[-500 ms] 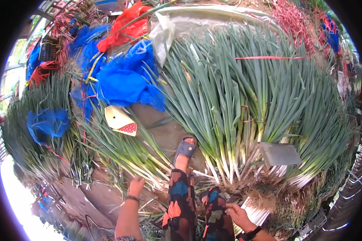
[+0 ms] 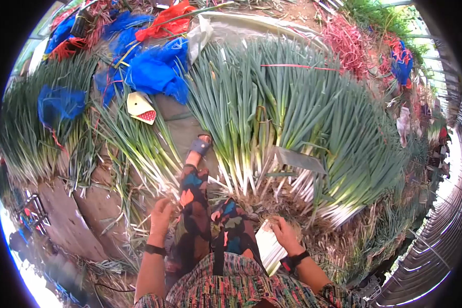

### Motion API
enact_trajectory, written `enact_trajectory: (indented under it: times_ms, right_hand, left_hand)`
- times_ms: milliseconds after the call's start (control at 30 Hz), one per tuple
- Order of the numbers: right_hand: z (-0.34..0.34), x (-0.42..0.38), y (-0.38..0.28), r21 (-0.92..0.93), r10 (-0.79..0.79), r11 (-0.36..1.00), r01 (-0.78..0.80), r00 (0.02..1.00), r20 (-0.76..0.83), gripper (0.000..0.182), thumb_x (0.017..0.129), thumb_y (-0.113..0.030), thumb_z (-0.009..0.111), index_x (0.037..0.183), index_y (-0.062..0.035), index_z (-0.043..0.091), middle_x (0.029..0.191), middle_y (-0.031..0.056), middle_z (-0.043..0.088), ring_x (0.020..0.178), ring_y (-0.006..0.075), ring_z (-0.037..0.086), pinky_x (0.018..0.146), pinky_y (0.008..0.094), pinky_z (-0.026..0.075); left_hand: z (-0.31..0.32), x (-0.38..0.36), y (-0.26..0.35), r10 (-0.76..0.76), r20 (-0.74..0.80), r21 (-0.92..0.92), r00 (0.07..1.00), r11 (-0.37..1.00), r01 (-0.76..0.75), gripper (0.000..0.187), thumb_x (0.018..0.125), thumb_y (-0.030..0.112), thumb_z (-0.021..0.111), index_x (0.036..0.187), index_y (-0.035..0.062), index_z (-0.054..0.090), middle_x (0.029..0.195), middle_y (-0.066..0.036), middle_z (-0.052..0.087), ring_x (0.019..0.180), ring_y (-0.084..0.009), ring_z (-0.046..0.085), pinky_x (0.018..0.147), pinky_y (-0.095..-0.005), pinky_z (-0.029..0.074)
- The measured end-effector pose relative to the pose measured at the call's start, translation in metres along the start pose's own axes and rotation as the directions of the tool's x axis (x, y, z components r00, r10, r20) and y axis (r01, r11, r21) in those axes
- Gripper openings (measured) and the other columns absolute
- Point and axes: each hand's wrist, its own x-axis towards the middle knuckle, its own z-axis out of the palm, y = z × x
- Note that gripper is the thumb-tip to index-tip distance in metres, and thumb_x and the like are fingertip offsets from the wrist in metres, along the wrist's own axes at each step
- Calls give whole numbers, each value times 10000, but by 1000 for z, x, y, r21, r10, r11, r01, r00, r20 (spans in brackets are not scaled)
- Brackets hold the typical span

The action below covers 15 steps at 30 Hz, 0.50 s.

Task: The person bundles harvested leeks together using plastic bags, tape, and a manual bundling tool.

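Long green onions with white stems lie in rows around me. My left hand (image 2: pixel 161 211) is beside the root ends of the left bunch of green onions (image 2: pixel 151 167), its fingers loosely bent and apart. Beside my right knee lies a bundle of white onion stems (image 2: pixel 270 248). My right hand (image 2: pixel 285 234) is at its root end, fingers curled over the roots; the fingertips are partly hidden. Ahead of it, a large spread of green onions (image 2: pixel 241 118) fans out. A flat metal blade (image 2: pixel 300 160) lies across their stems.
Blue netting (image 2: pixel 159 72) and a red bag (image 2: pixel 164 21) lie at the back left. A yellow packet (image 2: pixel 141 107) rests on the left bunch. More green onions (image 2: pixel 41 128) stand far left, under blue mesh. Pink ties (image 2: pixel 346 46) are heaped at the back right.
The view has shifted, so the onions sit lower left and my shirt shows. My right hand has moved from beside my knee onto the root end of the white-stemmed bundle. My left hand stays near the left roots.
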Motion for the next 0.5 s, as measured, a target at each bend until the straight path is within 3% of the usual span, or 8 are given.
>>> enact_trajectory:
  times_ms: [100, 200, 267, 300, 333, 367, 400, 500]
  right_hand:
    - [-30, -8, -4, -47, -17, 999, 15, 999, -38, 351, 920, -252, 532, 1242, -114, 514, 864, 147, 638, 799, 308, 629, 716, 378, 482]
    - [-38, 14, 4, -35, -19, 999, 17, 999, -46, 373, 916, -254, 537, 1260, -117, 501, 871, 158, 644, 810, 296, 640, 736, 368, 488]
    - [-44, 37, -17, -47, -11, 999, 10, 1000, -27, 371, 914, -253, 540, 1259, -121, 501, 863, 163, 641, 804, 296, 641, 735, 371, 490]
    - [-40, 53, -25, -34, -21, 999, 20, 999, -40, 365, 921, -249, 520, 1263, -120, 504, 864, 153, 642, 811, 351, 626, 727, 395, 490]
    - [-39, 74, -32, -35, -55, 998, 54, 998, -36, 360, 919, -249, 522, 1256, -121, 509, 873, 153, 644, 818, 356, 624, 727, 400, 490]
    - [-35, 96, -40, -29, -84, 996, 83, 996, -36, 355, 918, -249, 523, 1248, -121, 514, 881, 153, 645, 825, 362, 623, 728, 406, 490]
    - [-32, 120, -50, -25, -109, 994, 108, 993, -40, 350, 916, -248, 525, 1241, -121, 518, 889, 153, 647, 832, 367, 621, 728, 412, 490]
    - [-22, 210, -84, -19, -141, 990, 139, 986, -92, 337, 909, -271, 534, 1209, -117, 533, 931, 159, 652, 863, 387, 614, 734, 443, 486]
  left_hand:
    - [30, -40, 15, 70, 35, 37, 997, 997, -72, 263, 893, 117, 601, 1130, 3, 592, 954, -49, 645, 795, -118, 605, 735, -251, 489]
    - [70, -38, 45, 235, 162, -111, 958, 970, -219, 250, 904, 114, 614, 1130, 7, 592, 969, -49, 643, 845, -116, 600, 767, -255, 491]
    - [89, -21, 52, 239, 212, -71, 948, 971, -229, 247, 916, 106, 611, 1142, 9, 587, 989, -38, 633, 888, -105, 581, 785, -257, 491]
    - [98, -7, 56, 235, 242, -52, 941, 972, -229, 249, 916, 104, 610, 1145, 9, 585, 991, -35, 629, 894, -101, 576, 785, -256, 490]
    - [107, 10, 63, 235, 273, -28, 933, 971, -237, 251, 916, 101, 610, 1148, 9, 583, 994, -31, 626, 900, -98, 571, 786, -255, 489]
    - [118, 28, 73, 181, 321, -108, 930, 982, -154, 259, 913, 104, 612, 1154, 15, 580, 997, -34, 624, 903, -97, 572, 792, -248, 486]
    - [127, 52, 83, 108, 375, -62, 921, 994, -91, 266, 910, 113, 613, 1155, 16, 577, 1021, -49, 625, 911, -105, 574, 795, -260, 490]
    - [159, 157, 74, 150, 439, 164, 886, 956, -243, 334, 894, 184, 630, 1182, 28, 564, 968, -86, 658, 867, -149, 627, 766, -282, 503]
